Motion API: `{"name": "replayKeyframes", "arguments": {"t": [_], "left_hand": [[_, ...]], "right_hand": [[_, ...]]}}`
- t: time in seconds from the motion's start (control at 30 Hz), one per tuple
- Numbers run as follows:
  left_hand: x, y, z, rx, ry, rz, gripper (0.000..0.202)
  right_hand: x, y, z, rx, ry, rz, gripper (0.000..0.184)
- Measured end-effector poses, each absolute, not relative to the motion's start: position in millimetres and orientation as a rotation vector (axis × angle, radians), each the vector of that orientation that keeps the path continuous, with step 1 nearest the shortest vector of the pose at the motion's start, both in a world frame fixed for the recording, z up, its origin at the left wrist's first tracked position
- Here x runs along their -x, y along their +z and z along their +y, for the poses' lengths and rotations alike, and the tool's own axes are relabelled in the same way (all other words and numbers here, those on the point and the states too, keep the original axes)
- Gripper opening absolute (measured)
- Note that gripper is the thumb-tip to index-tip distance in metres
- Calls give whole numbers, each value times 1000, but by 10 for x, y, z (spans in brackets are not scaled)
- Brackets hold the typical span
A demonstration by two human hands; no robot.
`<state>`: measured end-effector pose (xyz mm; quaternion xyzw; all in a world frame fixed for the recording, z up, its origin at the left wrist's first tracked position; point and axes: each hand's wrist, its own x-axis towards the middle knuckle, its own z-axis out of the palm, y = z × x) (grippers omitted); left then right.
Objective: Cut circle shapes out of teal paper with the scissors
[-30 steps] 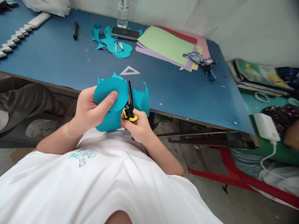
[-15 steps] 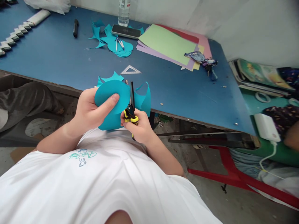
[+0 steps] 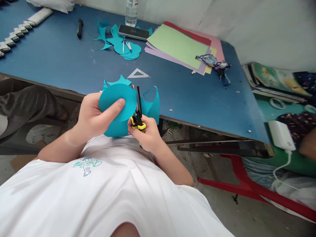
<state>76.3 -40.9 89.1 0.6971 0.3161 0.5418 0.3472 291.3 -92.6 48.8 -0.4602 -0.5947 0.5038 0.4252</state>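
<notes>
Against a pale wall (image 3: 259, 29) a blue bench (image 3: 197, 95) is set, and the work is held over its near edge, left of the middle. A turquoise disc (image 3: 115, 95) is pinched by the left hand (image 3: 95, 115), with the thumb laid on its face and the fingers hidden behind; a sheet (image 3: 151, 110) of the same colour, with curved cut-outs, is seen behind it. Whether disc and sheet are joined anywhere cannot be told. Scissors (image 3: 136, 119) are gripped by the right hand (image 3: 149, 133), their blades pointed toward the far edge and set along the disc's right-hand rim; the hands are apart, not touching. The step in hand is judged to be trimming round the disc. For the next move, the rim would need to be turned steadily into the blades, with the thumb kept clear of the cut. Toward the far edge, more discs (image 3: 134, 52) are piled under a compass (image 3: 128, 45), with scraps (image 3: 101, 34) beside them and a phone (image 3: 134, 32) near a bottle (image 3: 131, 14). Between pile and near edge a set square (image 3: 138, 76) is placed, and coloured paper (image 3: 176, 46) is stacked toward the far right corner.
</notes>
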Motion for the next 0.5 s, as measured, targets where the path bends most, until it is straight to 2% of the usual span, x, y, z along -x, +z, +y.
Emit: {"name": "replayKeyframes", "arguments": {"t": [0.5], "left_hand": [[-708, 909, -412, -1788, 1414, 803, 74]], "right_hand": [[-2902, 520, -919, 1162, 1193, -1574, 13]]}}
